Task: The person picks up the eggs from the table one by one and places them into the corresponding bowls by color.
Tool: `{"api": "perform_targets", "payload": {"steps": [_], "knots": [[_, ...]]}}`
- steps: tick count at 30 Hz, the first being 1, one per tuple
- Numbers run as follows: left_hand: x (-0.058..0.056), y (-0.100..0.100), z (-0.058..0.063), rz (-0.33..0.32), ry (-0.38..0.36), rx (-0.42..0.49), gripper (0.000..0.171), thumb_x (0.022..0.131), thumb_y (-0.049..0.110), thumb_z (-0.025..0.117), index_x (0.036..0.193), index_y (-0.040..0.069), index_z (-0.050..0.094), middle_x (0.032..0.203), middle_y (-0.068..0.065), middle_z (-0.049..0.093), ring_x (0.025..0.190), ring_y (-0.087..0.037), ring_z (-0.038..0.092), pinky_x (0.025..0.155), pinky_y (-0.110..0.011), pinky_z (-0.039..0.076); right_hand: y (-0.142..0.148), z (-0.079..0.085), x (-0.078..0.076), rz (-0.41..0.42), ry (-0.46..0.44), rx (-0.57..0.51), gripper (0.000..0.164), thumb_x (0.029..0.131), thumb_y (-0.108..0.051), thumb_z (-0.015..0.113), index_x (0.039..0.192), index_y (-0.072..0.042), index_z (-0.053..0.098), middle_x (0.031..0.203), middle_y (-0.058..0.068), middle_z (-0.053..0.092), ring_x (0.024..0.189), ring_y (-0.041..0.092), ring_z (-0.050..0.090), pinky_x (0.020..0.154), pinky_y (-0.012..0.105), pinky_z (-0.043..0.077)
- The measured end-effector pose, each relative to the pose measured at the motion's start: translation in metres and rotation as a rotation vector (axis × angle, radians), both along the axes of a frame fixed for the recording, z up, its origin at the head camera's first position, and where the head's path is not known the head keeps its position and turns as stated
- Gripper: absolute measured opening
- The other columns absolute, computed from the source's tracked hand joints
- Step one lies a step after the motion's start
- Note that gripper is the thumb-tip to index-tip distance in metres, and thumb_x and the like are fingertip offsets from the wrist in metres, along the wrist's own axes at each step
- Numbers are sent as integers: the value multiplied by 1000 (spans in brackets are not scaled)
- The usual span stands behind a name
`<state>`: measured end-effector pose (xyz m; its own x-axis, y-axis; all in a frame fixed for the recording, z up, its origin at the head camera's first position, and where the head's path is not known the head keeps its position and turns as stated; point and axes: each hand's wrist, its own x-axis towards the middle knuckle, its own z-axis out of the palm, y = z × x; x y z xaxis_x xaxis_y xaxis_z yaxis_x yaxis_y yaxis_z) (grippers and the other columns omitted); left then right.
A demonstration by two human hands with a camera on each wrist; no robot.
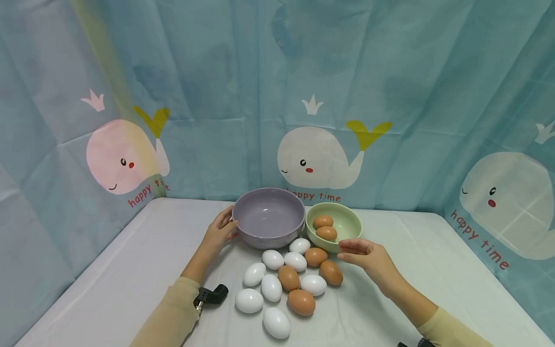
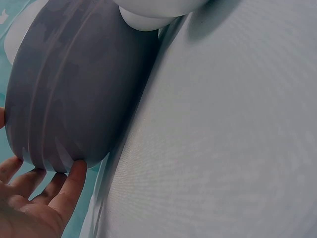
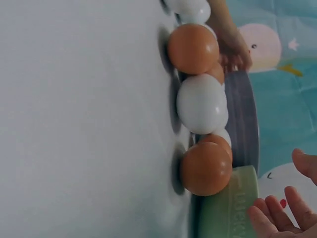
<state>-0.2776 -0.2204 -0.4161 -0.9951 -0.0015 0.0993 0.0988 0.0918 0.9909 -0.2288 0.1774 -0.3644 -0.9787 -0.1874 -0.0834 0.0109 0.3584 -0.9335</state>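
Observation:
My left hand (image 1: 220,229) rests at the left side of a purple bowl (image 1: 269,238), its fingertips on the outer wall. In the left wrist view the fingers (image 2: 74,186) are spread and fairly straight against the bowl. The bowl has no eggs inside. My right hand (image 1: 368,260) is at the front right of a smaller green bowl (image 1: 349,224), fingertips right at its rim, with nothing in its grasp. Two brown eggs (image 1: 326,234) lie in the green bowl. In front of both bowls, white eggs (image 1: 271,288) and brown eggs (image 1: 301,302) lie in a loose cluster.
A white cloth (image 1: 138,270) covers the table. Behind it hangs a blue curtain (image 1: 208,96) with printed whales, close to the backs of the bowls. The two bowls stand side by side, and the nearest white egg (image 1: 276,323) lies toward the front.

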Motion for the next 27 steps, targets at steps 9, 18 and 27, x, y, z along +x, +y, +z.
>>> {"api": "perform_targets", "payload": {"steps": [9, 18, 27], "knots": [[-1, 0, -1, -4, -1, -1, 61, 105, 12, 47, 159, 9, 20, 166, -13, 20, 152, -33, 24, 111, -50, 46, -2, -9, 10, -28, -32, 2, 50, 88, -28, 77, 131, -5, 63, 132, 11, 67, 121, 19, 63, 113, 48, 44], [0, 0, -1, -4, 4, 3, 61, 105, 12, 47, 159, 9, 20, 166, -13, 21, 152, -33, 24, 111, -49, 46, -5, -17, 14, -62, -55, 17, 53, 85, -26, 79, 130, -3, 64, 129, 12, 68, 119, 21, 65, 108, 43, 50], [0, 0, -1, -7, 6, 11, 60, 105, 13, 47, 159, 10, 20, 166, -12, 20, 153, -33, 23, 112, -51, 45, -6, -27, 16, -55, -49, 30, 52, 83, -27, 80, 127, -4, 65, 125, 12, 70, 117, 22, 66, 104, 42, 53]]}}
